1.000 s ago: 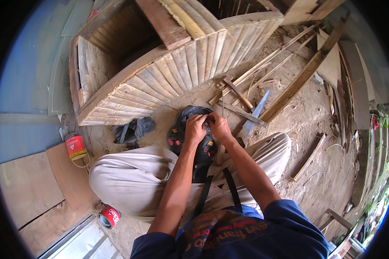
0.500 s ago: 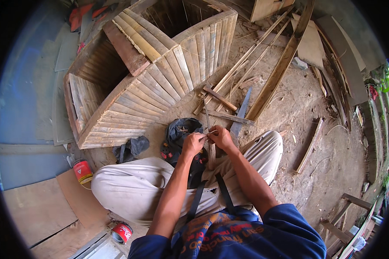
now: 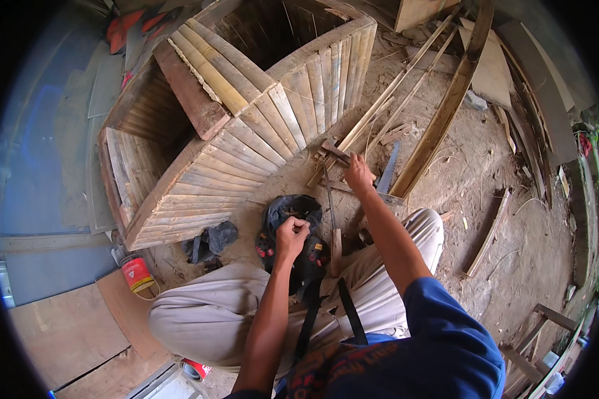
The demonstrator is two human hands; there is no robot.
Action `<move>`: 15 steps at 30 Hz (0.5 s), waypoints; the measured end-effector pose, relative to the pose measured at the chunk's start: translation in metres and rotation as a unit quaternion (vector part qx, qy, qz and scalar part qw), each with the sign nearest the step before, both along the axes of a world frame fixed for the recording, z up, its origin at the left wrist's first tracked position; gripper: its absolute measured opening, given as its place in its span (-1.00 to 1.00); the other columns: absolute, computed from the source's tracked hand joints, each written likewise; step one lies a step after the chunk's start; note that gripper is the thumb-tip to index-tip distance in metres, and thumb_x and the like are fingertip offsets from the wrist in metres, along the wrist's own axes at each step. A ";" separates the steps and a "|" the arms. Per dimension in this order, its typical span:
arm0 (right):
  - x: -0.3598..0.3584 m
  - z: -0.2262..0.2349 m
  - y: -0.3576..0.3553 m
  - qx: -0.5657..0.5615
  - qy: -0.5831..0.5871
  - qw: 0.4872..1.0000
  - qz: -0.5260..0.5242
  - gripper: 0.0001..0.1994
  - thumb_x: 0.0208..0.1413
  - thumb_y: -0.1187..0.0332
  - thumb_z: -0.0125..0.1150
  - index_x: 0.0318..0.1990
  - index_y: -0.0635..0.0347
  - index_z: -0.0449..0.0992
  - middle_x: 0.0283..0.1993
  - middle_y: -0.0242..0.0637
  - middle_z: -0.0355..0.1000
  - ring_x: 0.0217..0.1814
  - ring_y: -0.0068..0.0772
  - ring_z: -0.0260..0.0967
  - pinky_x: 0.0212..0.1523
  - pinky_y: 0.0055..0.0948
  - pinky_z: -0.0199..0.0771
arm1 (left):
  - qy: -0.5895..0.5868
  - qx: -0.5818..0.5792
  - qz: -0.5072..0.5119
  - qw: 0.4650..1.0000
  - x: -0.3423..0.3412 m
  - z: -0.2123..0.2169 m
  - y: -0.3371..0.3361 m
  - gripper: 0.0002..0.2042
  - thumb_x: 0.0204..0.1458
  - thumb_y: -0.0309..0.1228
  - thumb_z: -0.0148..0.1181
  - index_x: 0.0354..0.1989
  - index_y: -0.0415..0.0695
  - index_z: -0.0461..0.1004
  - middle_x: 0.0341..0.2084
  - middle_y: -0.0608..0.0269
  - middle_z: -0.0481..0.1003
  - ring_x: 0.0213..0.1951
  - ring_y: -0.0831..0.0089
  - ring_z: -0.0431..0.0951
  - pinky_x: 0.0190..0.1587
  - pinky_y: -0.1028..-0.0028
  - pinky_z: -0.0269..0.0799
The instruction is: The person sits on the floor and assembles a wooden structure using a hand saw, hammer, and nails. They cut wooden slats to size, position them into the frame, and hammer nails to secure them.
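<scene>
Now | left hand (image 3: 291,234) fisted on black bag (image 3: 293,229) | right hand (image 3: 358,174) gripping hammer (image 3: 335,151) beyond

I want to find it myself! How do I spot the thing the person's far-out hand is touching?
Start at the big slatted wooden frame on the dirt. Just past its lower right corner, the right hand reaches a short wooden hammer-like piece lying crosswise. Unlike the long thin strips around it, it is stubby and dark.
</scene>
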State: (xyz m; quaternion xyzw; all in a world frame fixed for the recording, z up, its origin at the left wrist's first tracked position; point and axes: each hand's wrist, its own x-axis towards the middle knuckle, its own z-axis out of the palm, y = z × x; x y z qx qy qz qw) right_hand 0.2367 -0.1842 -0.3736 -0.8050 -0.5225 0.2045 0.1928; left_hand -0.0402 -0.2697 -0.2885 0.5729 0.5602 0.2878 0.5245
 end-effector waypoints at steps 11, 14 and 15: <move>0.071 0.055 -0.006 0.077 -0.013 0.997 0.008 -0.63 0.01 0.29 0.31 -0.03 0.26 0.56 -0.02 0.19 0.46 0.01 0.16 0.50 0.02 -0.02 0.54 | -0.189 -0.117 0.033 0.974 0.034 0.008 0.013 -0.89 0.06 -0.62 0.36 -0.35 -0.27 0.50 -0.36 0.14 0.65 -0.35 0.52 0.64 -0.23 0.55 0.54; 0.080 0.097 -0.032 0.166 0.117 0.979 -0.034 -0.74 0.17 0.22 0.31 -0.13 0.21 0.59 -0.39 -0.01 0.54 -0.33 -0.12 0.56 -0.26 -0.20 0.56 | -0.196 -0.092 0.006 0.976 0.049 0.008 0.010 -0.86 0.06 -0.60 0.36 -0.38 -0.22 0.48 -0.40 0.16 0.64 -0.36 0.53 0.64 -0.28 0.55 0.52; 0.081 0.112 -0.041 0.176 0.190 0.965 -0.033 -0.75 0.21 0.22 0.28 -0.09 0.21 0.59 -0.43 -0.05 0.54 -0.38 -0.20 0.57 -0.31 -0.26 0.57 | -0.215 -0.104 -0.002 0.971 0.054 0.009 0.010 -0.86 0.06 -0.59 0.36 -0.39 -0.21 0.47 -0.40 0.17 0.64 -0.36 0.53 0.64 -0.29 0.55 0.51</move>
